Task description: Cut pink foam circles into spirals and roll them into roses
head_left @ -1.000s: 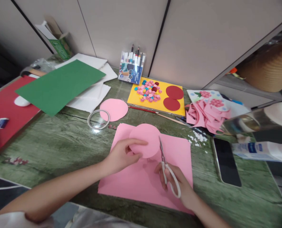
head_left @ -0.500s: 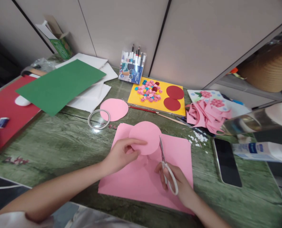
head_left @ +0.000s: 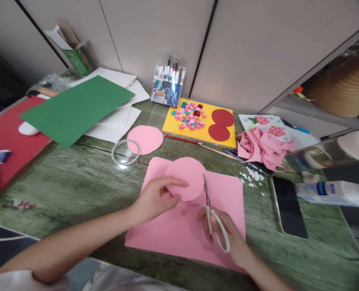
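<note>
Between thumb and fingers, my left hand (head_left: 158, 198) pinches a pink paper circle (head_left: 187, 173) at its left lower side. My right hand (head_left: 223, 230) grips a pair of white-handled scissors (head_left: 208, 204), whose blades point up along the circle's right edge and look almost closed. Below both hands lie pink paper sheets (head_left: 179, 230) on the table. More pink paper circles (head_left: 147, 141) lie behind my left hand, and a grey ring (head_left: 113, 151) partly overlaps them.
A yellow sheet (head_left: 179, 128) carries colourful paper rolls (head_left: 191, 117) and two red circles (head_left: 223, 118). Pink paper scraps (head_left: 264, 147), a phone (head_left: 290, 208) and a white bottle (head_left: 321, 192) lie to the right. Leftward are a green sheet (head_left: 79, 109) and red sheet (head_left: 9, 137); a marker pack (head_left: 167, 87) stands behind.
The pink circle rose slightly, then came back down. The scissors' handles drew a little together and spread again, while the blades stayed by the circle's right edge.
</note>
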A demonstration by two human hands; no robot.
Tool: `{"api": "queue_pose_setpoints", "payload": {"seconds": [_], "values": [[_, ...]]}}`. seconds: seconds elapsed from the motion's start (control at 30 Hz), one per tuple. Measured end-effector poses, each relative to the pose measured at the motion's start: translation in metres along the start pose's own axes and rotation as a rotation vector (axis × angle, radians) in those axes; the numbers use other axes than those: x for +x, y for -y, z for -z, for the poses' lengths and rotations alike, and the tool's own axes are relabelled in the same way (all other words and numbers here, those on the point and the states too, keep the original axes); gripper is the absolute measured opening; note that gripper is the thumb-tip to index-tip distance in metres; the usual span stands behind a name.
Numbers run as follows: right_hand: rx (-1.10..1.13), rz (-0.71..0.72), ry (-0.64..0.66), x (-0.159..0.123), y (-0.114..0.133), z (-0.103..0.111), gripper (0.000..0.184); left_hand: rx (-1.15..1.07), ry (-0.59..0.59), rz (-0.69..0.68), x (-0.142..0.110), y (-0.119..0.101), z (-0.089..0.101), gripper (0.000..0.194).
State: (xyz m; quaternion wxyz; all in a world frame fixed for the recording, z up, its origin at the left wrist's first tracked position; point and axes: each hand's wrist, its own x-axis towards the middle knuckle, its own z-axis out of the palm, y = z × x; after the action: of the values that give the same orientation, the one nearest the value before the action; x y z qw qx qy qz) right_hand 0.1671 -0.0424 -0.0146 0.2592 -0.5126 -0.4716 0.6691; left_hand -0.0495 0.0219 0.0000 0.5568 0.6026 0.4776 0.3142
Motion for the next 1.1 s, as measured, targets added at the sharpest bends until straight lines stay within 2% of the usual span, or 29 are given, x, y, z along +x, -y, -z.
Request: {"api": "queue_pose_setpoints", "payload": {"seconds": [0.43, 0.67, 0.9, 1.1], "values": [[-0.003, -0.013, 0.002, 0.0015, -0.0042, 0.0004, 0.04, -0.076, 0.0, -0.03, 0.0006, 0.0042, 0.0028, 0.033], [-0.004, -0.022, 0.012, 0.0026, -0.0034, 0.0003, 0.04, -0.046, -0.075, -0.001, -0.0004, 0.0092, -0.0015, 0.031], [0.008, 0.025, 0.015, 0.0005, -0.0025, -0.0001, 0.045, 0.021, -0.034, -0.027, -0.0004, 0.0026, -0.0006, 0.032], [0.003, -0.005, 0.003, 0.0015, -0.0024, -0.001, 0.044, 0.01, -0.042, -0.028, 0.0003, 0.0028, -0.0007, 0.032]]}}
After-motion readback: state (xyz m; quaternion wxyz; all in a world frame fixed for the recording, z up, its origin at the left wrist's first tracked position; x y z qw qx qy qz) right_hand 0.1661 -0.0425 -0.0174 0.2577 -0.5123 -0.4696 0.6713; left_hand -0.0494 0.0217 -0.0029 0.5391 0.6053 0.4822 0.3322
